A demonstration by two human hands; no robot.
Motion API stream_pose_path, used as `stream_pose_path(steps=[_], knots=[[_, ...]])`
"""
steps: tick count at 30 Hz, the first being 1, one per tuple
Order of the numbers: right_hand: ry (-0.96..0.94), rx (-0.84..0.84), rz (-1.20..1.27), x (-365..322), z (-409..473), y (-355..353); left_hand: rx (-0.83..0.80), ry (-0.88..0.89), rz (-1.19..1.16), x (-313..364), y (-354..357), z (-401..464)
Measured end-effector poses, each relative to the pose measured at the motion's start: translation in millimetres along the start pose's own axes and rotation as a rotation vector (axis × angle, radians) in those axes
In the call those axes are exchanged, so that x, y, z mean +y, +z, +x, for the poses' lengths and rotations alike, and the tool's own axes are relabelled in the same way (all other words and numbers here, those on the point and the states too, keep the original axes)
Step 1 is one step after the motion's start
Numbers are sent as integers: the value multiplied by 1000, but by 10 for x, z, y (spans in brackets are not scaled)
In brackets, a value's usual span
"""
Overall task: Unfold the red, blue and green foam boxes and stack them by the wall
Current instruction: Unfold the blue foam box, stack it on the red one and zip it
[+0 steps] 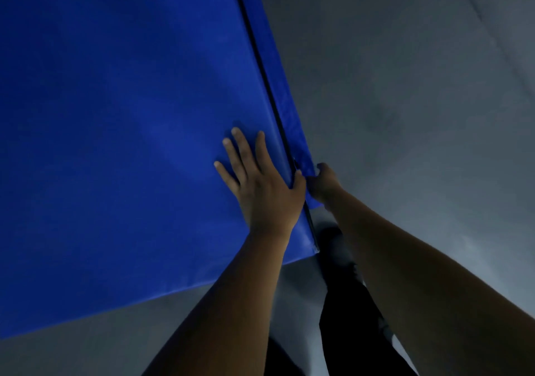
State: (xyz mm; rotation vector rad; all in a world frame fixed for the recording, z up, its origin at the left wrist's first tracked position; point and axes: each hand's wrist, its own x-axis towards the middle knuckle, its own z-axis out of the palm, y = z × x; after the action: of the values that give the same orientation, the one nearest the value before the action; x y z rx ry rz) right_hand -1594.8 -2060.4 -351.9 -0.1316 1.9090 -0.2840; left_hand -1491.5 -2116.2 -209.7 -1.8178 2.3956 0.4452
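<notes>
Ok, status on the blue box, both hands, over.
Left hand flat on blue foam box. Right hand grips its side flap. Nothing in the way.

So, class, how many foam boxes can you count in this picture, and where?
1. The blue foam box fills the upper left, with the left hand flat on it and the right hand gripping its side flap. The red and green boxes are out of view.
</notes>
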Motion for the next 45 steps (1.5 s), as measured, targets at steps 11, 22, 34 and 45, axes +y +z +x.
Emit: stream_pose_path(steps=[11,22,34,45], knots=[[-75,-37,-112,141,448,196,90,-15,41,10,142,20],[-126,69,-120,-43,-39,180,69,-8,-52,-42,-191,-6],[-230,106,-300,-980,-1752,-505,96,-101,-341,-384,-2079,-95],[-295,178,-150,-1779,-3895,-252,191,-334,-419,-1475,-3968,-608]])
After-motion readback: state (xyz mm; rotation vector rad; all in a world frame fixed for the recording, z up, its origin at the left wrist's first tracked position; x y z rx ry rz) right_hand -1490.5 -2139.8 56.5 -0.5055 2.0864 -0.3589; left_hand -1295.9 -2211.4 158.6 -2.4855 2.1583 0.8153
